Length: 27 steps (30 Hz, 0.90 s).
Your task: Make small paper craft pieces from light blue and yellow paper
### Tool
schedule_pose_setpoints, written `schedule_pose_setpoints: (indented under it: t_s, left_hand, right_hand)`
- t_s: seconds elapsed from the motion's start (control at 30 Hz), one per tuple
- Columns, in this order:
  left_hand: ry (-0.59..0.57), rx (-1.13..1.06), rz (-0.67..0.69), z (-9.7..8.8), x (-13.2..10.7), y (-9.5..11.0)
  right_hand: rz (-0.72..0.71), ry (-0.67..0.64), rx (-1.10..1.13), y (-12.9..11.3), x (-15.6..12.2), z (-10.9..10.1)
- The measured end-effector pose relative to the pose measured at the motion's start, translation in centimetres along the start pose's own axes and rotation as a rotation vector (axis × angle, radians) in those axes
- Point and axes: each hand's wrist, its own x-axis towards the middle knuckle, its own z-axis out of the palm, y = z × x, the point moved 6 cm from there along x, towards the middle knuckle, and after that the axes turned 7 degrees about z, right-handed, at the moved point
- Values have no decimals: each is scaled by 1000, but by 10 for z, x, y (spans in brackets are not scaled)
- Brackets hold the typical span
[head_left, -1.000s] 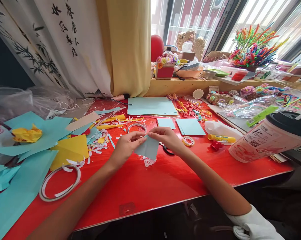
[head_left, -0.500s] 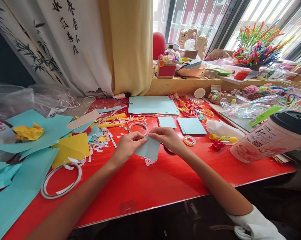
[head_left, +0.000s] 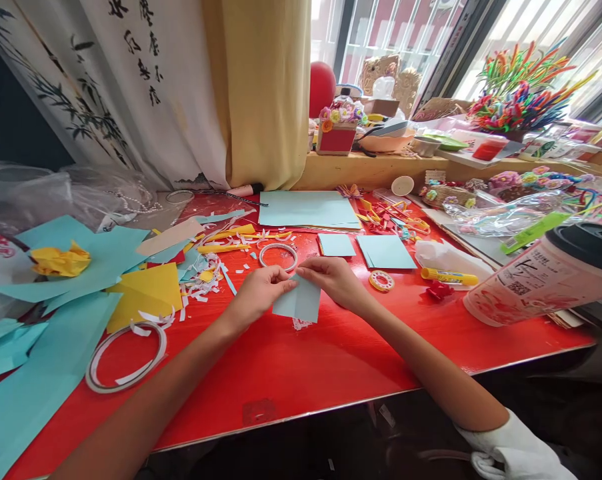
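Between my two hands is a small light-blue sheet of paper [head_left: 301, 303], creased down its length and hanging toward me. My left hand [head_left: 261, 290] pinches its upper left edge between thumb and fingers. With closed fingers, my right hand [head_left: 333, 277] grips the top right, the fingertips of both hands almost meeting. Beneath the paper a bit of white lacy scrap [head_left: 301, 325] shows on the red table. Just beyond my hands lie a roll of tape [head_left: 278, 256] and two stacks of light-blue squares, a smaller one [head_left: 337, 245] and a larger one [head_left: 387, 252].
On the left are large blue paper sheets [head_left: 81, 333], a yellow sheet [head_left: 148, 293], a big tape roll [head_left: 125, 357] and paper shreds [head_left: 201, 277]. A lidded cup [head_left: 541, 277], a yellow glue stick [head_left: 448, 276] and a small tape ring [head_left: 381, 281] stand or lie right. Blue sheets [head_left: 308, 209] lie behind.
The hands keep their hold on the paper, its crease now showing a little more plainly. The whole view has shifted slightly; the things on the table lie as before.
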Motion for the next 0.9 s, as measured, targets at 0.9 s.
schedule_pose_setpoints:
  t_s: [0.9]
  left_hand:
    - [-29, -78, -16, -5, 5, 0]
  right_hand:
    - [400, -428, 603, 16, -7, 19]
